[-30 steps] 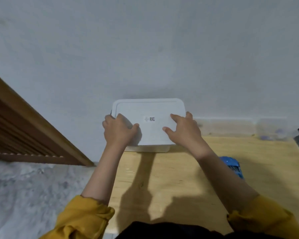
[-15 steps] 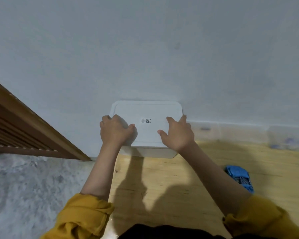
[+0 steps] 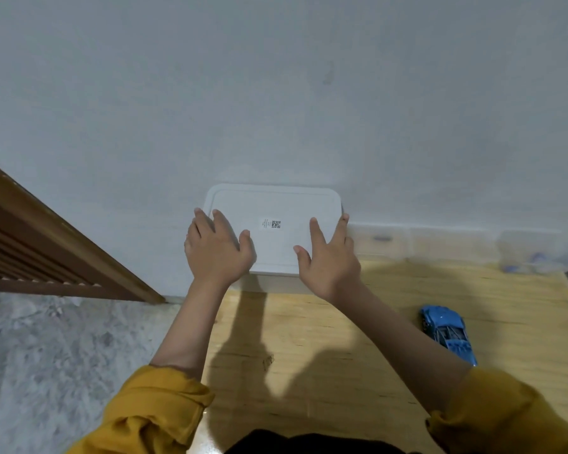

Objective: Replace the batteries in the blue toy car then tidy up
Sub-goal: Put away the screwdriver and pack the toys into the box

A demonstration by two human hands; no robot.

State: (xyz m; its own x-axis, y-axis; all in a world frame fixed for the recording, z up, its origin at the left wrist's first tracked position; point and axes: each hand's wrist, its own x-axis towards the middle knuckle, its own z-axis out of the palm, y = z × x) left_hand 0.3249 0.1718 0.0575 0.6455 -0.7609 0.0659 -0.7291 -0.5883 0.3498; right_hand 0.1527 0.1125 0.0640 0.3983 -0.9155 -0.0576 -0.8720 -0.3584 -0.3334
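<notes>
Both hands have loosened since half a second ago: fingers now spread flat, gripping nothing. Left hand (image 3: 217, 252) lies on the white box (image 3: 276, 229) lid's left end, right hand (image 3: 329, 258) over its right end. Box sits at the table's (image 3: 309, 322) far edge, against the wall. Blue toy car (image 3: 446, 332) lies right, apart, bare wood between.

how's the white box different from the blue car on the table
The white box is plain, flat-lidded and rectangular; the blue toy car is sculpted and bright. The box is the bigger and sits against the wall, while the car sits out in the open. Both hands are at the box; nothing touches the car. Both rest on the wooden table.
</notes>
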